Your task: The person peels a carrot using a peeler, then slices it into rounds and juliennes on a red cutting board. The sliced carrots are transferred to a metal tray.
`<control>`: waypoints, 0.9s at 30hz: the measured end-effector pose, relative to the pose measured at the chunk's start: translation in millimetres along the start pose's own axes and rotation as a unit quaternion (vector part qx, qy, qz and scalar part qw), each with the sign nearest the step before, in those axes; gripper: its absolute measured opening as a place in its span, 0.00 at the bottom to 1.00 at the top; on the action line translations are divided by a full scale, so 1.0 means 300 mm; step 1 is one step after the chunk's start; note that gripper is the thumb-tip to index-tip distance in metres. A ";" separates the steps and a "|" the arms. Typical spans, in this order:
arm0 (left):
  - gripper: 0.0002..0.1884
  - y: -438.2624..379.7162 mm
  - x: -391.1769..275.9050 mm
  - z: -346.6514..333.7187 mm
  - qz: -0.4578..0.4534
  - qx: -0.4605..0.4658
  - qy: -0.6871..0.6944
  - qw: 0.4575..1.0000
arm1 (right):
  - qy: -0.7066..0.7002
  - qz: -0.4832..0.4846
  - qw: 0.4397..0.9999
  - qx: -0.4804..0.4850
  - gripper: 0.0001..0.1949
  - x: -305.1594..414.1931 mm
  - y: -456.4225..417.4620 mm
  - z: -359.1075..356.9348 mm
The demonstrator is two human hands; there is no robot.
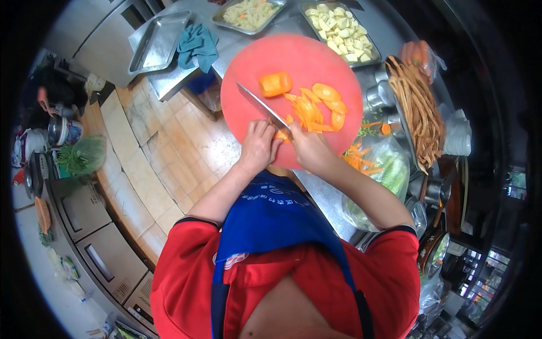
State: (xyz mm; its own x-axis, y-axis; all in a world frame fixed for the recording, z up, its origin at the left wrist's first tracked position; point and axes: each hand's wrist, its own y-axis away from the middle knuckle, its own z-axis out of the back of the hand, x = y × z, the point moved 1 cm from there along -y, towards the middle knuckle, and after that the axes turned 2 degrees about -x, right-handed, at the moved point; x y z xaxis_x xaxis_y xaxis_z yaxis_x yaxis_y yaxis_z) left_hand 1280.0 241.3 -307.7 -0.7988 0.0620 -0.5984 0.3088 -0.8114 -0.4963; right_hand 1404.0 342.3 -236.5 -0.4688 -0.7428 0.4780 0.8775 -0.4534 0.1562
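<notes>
My right hand (pixel 311 146) grips a kitchen knife (pixel 260 101), whose blade slants up and left across a round red cutting board (pixel 245 55). Close against the blade, the curled fingers of my left hand (pixel 259 142) hold a carrot piece (pixel 280 135), which is mostly hidden by the hands. A thick peeled carrot chunk (pixel 275 84) lies beyond the knife. To its right is a pile of cut carrot strips (pixel 308 111), with several oval carrot slices (pixel 327 92) spread beside it.
Behind the board are a tray of pale cut chunks (pixel 341 31), a tray of pale slices (pixel 250 15), a teal cloth (pixel 197 46) and a metal tray (pixel 159 42). At the right lie carrot peelings (pixel 360 159), bagged green vegetables (pixel 387 163) and long brown dried strips (pixel 419 114).
</notes>
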 end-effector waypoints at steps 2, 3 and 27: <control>0.12 0.014 0.004 -0.005 0.004 0.001 0.007 1.000 | 0.006 -0.007 1.000 0.026 0.12 0.020 0.045 0.023; 0.12 0.012 0.009 -0.005 0.003 0.001 0.008 1.000 | 0.009 -0.010 0.999 0.034 0.12 0.031 0.057 0.037; 0.10 0.011 0.029 -0.003 -0.007 -0.010 0.011 1.000 | -0.012 0.003 1.000 -0.012 0.11 0.008 -0.035 -0.014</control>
State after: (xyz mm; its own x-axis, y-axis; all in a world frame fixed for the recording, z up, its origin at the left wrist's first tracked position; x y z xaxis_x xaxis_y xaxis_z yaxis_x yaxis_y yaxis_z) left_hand 1274.5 239.7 -315.2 -0.7916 0.0857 -0.6050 0.3090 -0.7980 -0.5174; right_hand 1393.2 343.2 -240.6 -0.4609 -0.7341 0.4987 0.8775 -0.4607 0.1329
